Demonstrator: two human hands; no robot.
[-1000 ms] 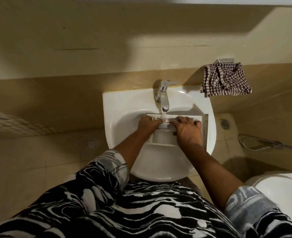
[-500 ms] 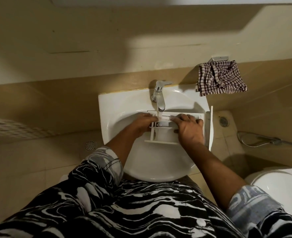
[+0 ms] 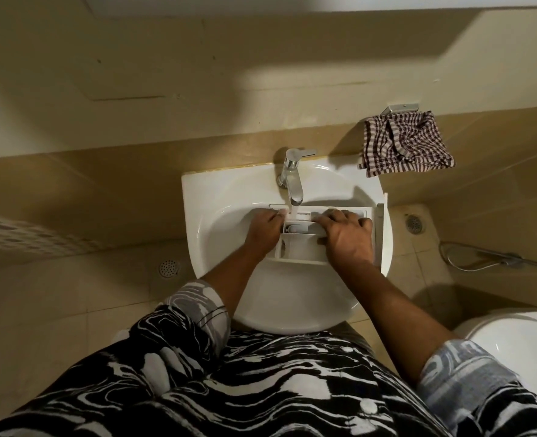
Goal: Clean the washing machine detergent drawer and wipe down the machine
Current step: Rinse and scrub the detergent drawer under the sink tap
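A white detergent drawer lies across the white sink basin, its front panel at the right rim. Water runs from the chrome tap onto the drawer's far part. My left hand grips the drawer's left side, fingers curled over its far edge near the stream. My right hand lies over the drawer's right compartments, fingers curled on the inner parts. The hands hide much of the drawer.
A brown checked cloth hangs on a wall holder right of the tap. A white toilet is at the lower right. A hose lies on the tiled floor, with floor drains on both sides.
The drawer has tilted, so its compartments show more, and its front panel now stands up at the right rim. Both hands stayed on it under the running water.
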